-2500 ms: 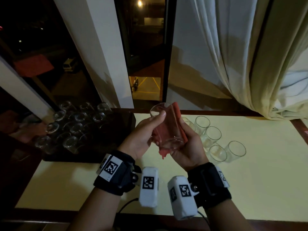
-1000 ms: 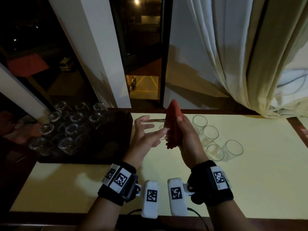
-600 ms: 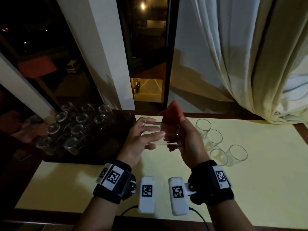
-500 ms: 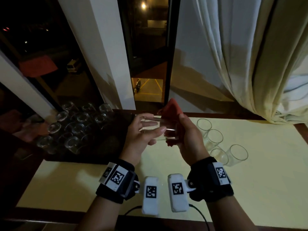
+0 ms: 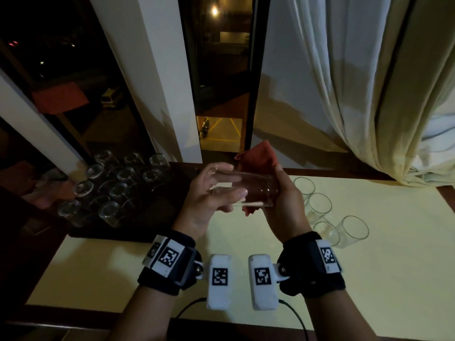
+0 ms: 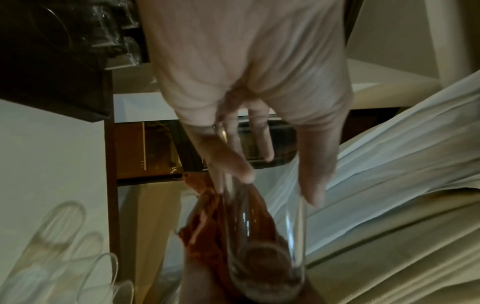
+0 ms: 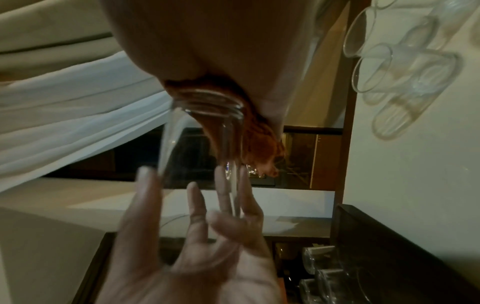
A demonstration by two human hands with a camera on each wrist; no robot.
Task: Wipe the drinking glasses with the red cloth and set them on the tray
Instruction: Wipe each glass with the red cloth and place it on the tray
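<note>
A clear cylindrical drinking glass (image 5: 242, 190) lies sideways above the pale yellow worktop (image 5: 369, 279), left hand (image 5: 209, 200) gripping its mouth, right hand (image 5: 283, 205) clamping the crumpled red cloth (image 5: 257, 159) on its base; turning it steadily should wipe evenly

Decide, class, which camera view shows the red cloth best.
The left wrist view: the red cloth shows broadly there, bunched behind the held glass. The head view shows only a corner above the right hand and a scrap below. The right wrist view shows a blurred strip beside the glass.
</note>
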